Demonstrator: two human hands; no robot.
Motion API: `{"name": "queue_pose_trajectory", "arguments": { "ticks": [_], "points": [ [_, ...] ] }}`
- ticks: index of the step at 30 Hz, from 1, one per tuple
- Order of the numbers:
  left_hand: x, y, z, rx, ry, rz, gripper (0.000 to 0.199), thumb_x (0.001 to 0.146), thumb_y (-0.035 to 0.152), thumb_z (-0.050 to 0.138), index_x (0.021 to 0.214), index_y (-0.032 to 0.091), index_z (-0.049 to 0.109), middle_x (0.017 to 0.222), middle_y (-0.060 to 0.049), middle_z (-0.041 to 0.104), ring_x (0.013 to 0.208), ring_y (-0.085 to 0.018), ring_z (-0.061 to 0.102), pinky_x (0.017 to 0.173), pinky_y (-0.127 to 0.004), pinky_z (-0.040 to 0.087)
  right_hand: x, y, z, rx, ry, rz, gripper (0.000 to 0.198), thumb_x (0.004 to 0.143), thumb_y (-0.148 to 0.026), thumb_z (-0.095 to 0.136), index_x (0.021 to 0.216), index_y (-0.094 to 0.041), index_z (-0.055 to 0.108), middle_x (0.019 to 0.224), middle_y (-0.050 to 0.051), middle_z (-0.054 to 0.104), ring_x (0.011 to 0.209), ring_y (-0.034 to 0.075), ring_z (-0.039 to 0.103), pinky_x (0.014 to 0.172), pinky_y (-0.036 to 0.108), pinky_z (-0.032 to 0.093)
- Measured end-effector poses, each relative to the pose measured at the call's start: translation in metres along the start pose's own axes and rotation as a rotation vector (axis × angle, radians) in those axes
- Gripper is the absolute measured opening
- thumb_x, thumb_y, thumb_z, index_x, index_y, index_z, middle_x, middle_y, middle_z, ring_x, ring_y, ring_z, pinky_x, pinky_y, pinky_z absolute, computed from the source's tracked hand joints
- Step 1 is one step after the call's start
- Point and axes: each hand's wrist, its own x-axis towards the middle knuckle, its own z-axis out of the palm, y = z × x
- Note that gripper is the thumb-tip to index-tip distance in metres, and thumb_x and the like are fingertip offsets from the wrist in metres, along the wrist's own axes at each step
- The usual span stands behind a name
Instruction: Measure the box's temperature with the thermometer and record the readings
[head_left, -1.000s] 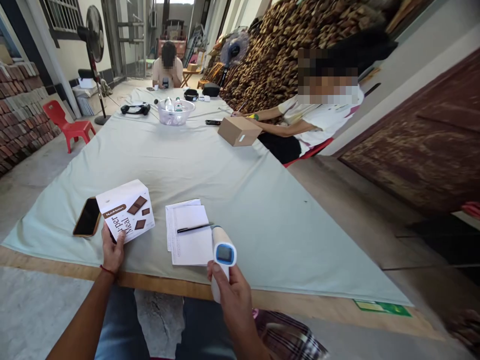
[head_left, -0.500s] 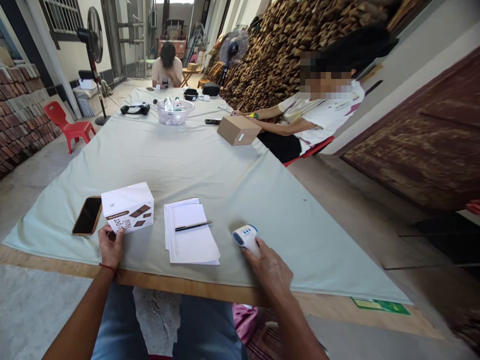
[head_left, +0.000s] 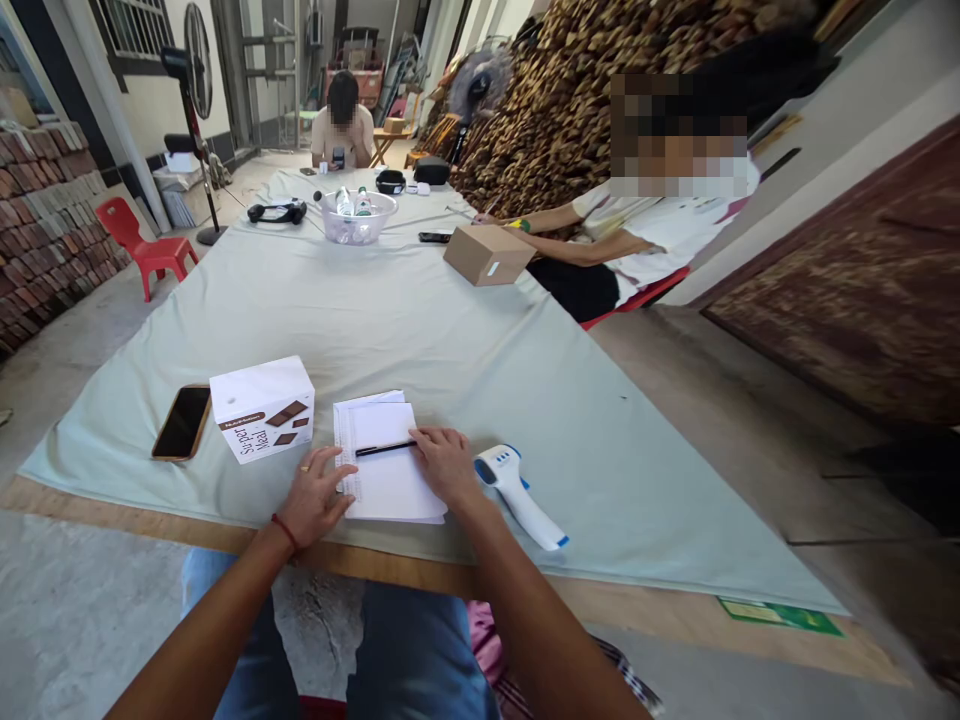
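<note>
My left hand (head_left: 319,495), with a red cord at the wrist, lies at the left edge of a small stack of white paper sheets (head_left: 394,490), its fingers spread. My right hand (head_left: 448,467) rests at the right side of the sheets, fingers stretched out over the right end of a black pen (head_left: 382,449). Whether it grips the pen is hidden. To its right a white and blue infrared thermometer (head_left: 521,497) lies on the cloth. Left of the papers stands a white box with brown print (head_left: 262,408), beside a smartphone (head_left: 182,422).
A pale green cloth (head_left: 360,310) covers the table. Farther back are a cardboard box (head_left: 487,254), a clear plastic basin (head_left: 352,222) with bottles, and a black headset-like device (head_left: 277,212). One person sits at the right side, another at the far end.
My right hand has let go of the thermometer and moved left to the pen and papers. My left hand has left the white box and moved right to the papers' edge.
</note>
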Motion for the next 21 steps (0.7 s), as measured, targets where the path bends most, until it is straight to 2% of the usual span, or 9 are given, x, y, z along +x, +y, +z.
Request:
{"name": "queue_pose_trajectory", "arguments": {
  "ticks": [3, 5, 8, 10, 12, 13, 15, 18, 21],
  "points": [
    [0.003, -0.003, 0.009, 0.078, -0.052, -0.008, 0.037, 0.078, 0.030, 0.066, 0.113, 0.020, 0.064, 0.133, -0.015, 0.049, 0.130, -0.034, 0.040, 0.110, -0.056, 0.030, 0.001, 0.005, -0.004, -0.022, -0.081, -0.021, 0.013, 0.085, -0.018, 0.059, 0.085, -0.022, 0.072, 0.093, 0.010, 0.070, 0.091, 0.027, 0.056, 0.083, 0.039, 0.036],
    [0.002, -0.003, 0.012, 0.102, -0.063, -0.024, 0.039, 0.074, 0.031, 0.070, 0.112, 0.020, 0.064, 0.132, -0.015, 0.050, 0.130, -0.034, 0.040, 0.112, -0.057, 0.027, -0.004, 0.009, -0.011, 0.051, -0.072, -0.005, 0.012, 0.086, -0.020, 0.059, 0.081, -0.020, 0.070, 0.086, 0.010, 0.069, 0.086, 0.026, 0.058, 0.077, 0.037, 0.038],
    [0.000, 0.000, 0.013, 0.106, -0.066, -0.040, 0.041, 0.071, 0.032, 0.071, 0.111, 0.021, 0.064, 0.131, -0.014, 0.050, 0.131, -0.034, 0.040, 0.113, -0.056, 0.026, -0.018, 0.003, -0.022, 0.336, 0.108, 0.158, 0.016, 0.089, -0.032, 0.054, 0.084, -0.019, 0.064, 0.079, 0.008, 0.067, 0.073, 0.022, 0.059, 0.068, 0.033, 0.041],
    [0.000, 0.002, 0.013, 0.104, -0.063, -0.044, 0.042, 0.071, 0.032, 0.071, 0.111, 0.021, 0.064, 0.131, -0.014, 0.050, 0.131, -0.034, 0.040, 0.114, -0.055, 0.026, -0.029, -0.014, -0.029, 0.637, 0.272, 0.318, 0.024, 0.088, -0.043, 0.054, 0.084, -0.020, 0.059, 0.069, 0.003, 0.063, 0.062, 0.018, 0.057, 0.060, 0.030, 0.042],
    [0.001, 0.002, 0.013, 0.107, -0.056, -0.047, 0.043, 0.070, 0.033, 0.072, 0.111, 0.021, 0.064, 0.131, -0.014, 0.050, 0.131, -0.034, 0.040, 0.114, -0.055, 0.026, -0.040, -0.039, -0.034, 0.963, 0.363, 0.414, 0.025, 0.084, -0.046, 0.059, 0.082, -0.021, 0.055, 0.061, -0.001, 0.060, 0.056, 0.016, 0.057, 0.056, 0.028, 0.044],
    [0.001, 0.002, 0.013, 0.109, -0.052, -0.048, 0.044, 0.070, 0.033, 0.072, 0.111, 0.021, 0.065, 0.131, -0.014, 0.051, 0.130, -0.034, 0.041, 0.113, -0.055, 0.026, -0.045, -0.052, -0.036, 1.084, 0.358, 0.419, 0.023, 0.082, -0.043, 0.061, 0.080, -0.022, 0.054, 0.061, -0.002, 0.060, 0.056, 0.016, 0.058, 0.056, 0.027, 0.046],
    [0.001, 0.003, 0.014, 0.111, -0.043, -0.047, 0.044, 0.069, 0.033, 0.072, 0.111, 0.020, 0.065, 0.131, -0.015, 0.051, 0.129, -0.034, 0.042, 0.113, -0.055, 0.027, -0.055, -0.077, -0.035, 1.216, 0.261, 0.399, 0.016, 0.082, -0.037, 0.059, 0.080, -0.021, 0.058, 0.061, -0.001, 0.062, 0.056, 0.015, 0.060, 0.057, 0.028, 0.048],
    [0.001, 0.004, 0.014, 0.102, -0.032, -0.049, 0.044, 0.069, 0.034, 0.073, 0.110, 0.019, 0.065, 0.130, -0.015, 0.051, 0.129, -0.034, 0.043, 0.113, -0.055, 0.028, -0.066, -0.097, -0.026, 1.210, 0.120, 0.352, 0.014, 0.078, -0.031, 0.057, 0.082, -0.020, 0.064, 0.068, 0.001, 0.068, 0.061, 0.017, 0.063, 0.059, 0.029, 0.051],
    [0.000, 0.005, 0.015, 0.090, -0.029, -0.056, 0.045, 0.068, 0.034, 0.074, 0.109, 0.019, 0.065, 0.129, -0.015, 0.052, 0.128, -0.034, 0.043, 0.113, -0.055, 0.028, -0.072, -0.099, -0.014, 1.137, 0.110, 0.319, 0.010, 0.073, -0.027, 0.056, 0.076, -0.021, 0.063, 0.069, 0.001, 0.067, 0.062, 0.017, 0.062, 0.059, 0.028, 0.051]
  ]
}}
